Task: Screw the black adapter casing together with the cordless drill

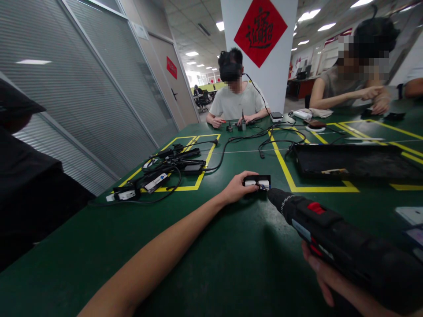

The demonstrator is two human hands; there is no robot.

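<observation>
My left hand [239, 186] grips the left end of a small black housing [267, 179] with white blocks and thin wires inside, low over the green table. In my right hand [325, 269] is a black cordless drill [333, 229] with red switches, its fingers wrapped round the grip and partly hidden by the drill body. The drill's chuck points left, at the right end of the housing. Its bit is hard to make out, so I cannot tell whether it touches the housing.
Black parts and cables [178, 163] lie piled within a yellow-taped area at left. A black tray [350, 160] stands at right, with loose cables [261, 136] behind. Across the table [205, 246] sit a person in a white shirt [241, 101] and another person [346, 88].
</observation>
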